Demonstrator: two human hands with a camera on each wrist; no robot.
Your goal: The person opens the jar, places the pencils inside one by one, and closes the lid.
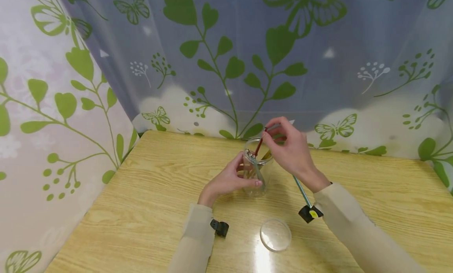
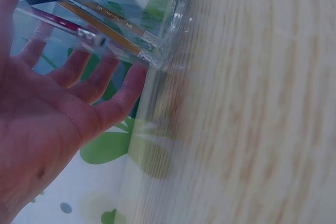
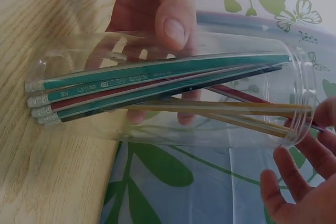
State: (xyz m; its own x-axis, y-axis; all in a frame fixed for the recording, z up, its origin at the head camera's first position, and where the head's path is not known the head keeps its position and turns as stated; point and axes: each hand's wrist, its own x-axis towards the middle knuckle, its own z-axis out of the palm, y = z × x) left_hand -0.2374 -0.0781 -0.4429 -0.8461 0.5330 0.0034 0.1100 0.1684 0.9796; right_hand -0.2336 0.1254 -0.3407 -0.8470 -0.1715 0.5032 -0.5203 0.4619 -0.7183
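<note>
A clear jar (image 1: 255,191) stands upright on the table, with my left hand (image 1: 228,179) gripping its side, thumb in front and fingers behind. Pencils (image 3: 168,71) in teal, dark red, black and yellow lean inside it; several show silver ends down at the jar's base in the right wrist view. Over the open mouth, my right hand (image 1: 289,150) pinches a dark red pencil (image 1: 260,146) by its upper part. That pencil slants down into the jar. In the left wrist view, the left fingers lie along the jar's wall, near a yellow pencil (image 2: 107,27).
A round clear lid (image 1: 275,235) lies on the wooden table (image 1: 155,194) in front of the jar. A thin teal stick (image 1: 302,191) shows beside the right wrist. Behind the table's far edge hangs a leaf-patterned curtain (image 1: 226,96).
</note>
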